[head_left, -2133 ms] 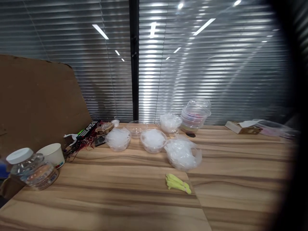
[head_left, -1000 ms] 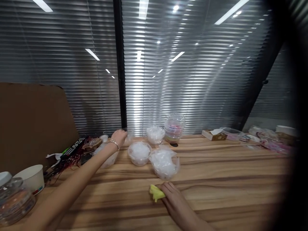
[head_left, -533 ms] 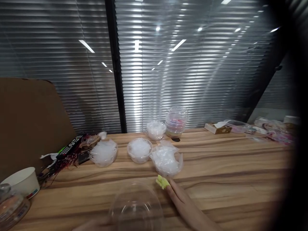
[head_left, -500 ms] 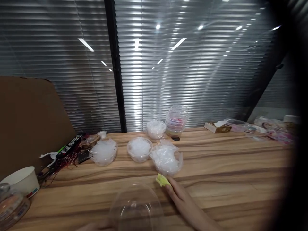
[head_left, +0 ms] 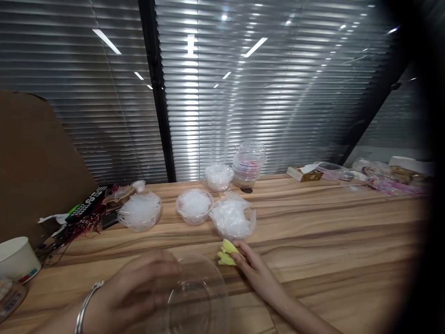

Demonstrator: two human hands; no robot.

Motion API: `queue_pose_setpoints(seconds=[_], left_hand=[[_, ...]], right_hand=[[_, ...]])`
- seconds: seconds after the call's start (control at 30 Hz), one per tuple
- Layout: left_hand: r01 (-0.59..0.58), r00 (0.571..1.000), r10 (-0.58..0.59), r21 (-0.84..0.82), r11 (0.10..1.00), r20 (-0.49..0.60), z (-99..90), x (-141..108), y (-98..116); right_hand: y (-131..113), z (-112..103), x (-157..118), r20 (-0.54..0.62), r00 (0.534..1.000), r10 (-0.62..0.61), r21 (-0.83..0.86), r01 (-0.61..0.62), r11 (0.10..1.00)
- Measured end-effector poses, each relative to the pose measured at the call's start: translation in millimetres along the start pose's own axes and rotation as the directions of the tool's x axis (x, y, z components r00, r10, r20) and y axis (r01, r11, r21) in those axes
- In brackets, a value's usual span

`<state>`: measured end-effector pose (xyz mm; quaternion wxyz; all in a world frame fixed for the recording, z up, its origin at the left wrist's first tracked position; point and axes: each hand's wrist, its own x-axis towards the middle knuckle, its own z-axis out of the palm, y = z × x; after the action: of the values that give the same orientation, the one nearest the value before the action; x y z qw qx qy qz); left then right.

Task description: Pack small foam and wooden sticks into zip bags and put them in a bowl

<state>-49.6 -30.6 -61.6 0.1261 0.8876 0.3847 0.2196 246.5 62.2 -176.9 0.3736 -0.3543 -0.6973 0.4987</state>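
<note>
Far left on the counter point(head_left: 330, 241): paper cup point(head_left: 15, 257) at the edge, then a remote point(head_left: 85, 204) in a tangle of red wire. Not touching those.

My left hand point(head_left: 135, 290) is curled over the near side of the clear bowl point(head_left: 200, 297), fingers closed on its rim, bracelet on the wrist. The bowl sits low in front of me, close to the counter's near edge; I can't tell whether it rests on the wood or is just lifted. Thin slick plastic, blurry here. Risk: I'd guess a loose one-sided pinch lets it tip or skid off toward me.

Behind it, three bowls of white filmy stuff in a row point(head_left: 139, 211), point(head_left: 193, 206), point(head_left: 232, 221).

Just right of the clear bowl, my right hand point(head_left: 255, 269) lies flat, fingertips touching the yellow pieces point(head_left: 226, 253), not clamped on them, fingers roughly together. Risk: the pieces are small and loose, so a push could scatter them or shove them into the film bowl just behind.

Farther back: a stack of clear containers point(head_left: 248, 162), well apart.
</note>
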Motion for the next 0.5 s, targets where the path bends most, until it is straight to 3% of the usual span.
queue_pose_setpoints(seconds=[0.23,0.37,0.5], left_hand=[[0.123,0.967,-0.107,0.055,0.991,-0.23,2.2,65.6,-62.0],[0.248,0.951,-0.234,0.041,0.968,-0.204,13.3,109.2,-103.2],[0.355,0.929,-0.346,0.052,0.933,-0.128,26.5,142.4,-128.8]], right_hand=[[-0.7,-3.1,1.1,-0.049,0.999,0.011,-0.076,-0.015,0.997],[0.1,-3.2,1.7,-0.047,0.999,-0.006,-0.089,0.002,0.996],[8.6,-2.1,1.4,-0.098,0.995,0.001,-0.159,-0.017,0.987]])
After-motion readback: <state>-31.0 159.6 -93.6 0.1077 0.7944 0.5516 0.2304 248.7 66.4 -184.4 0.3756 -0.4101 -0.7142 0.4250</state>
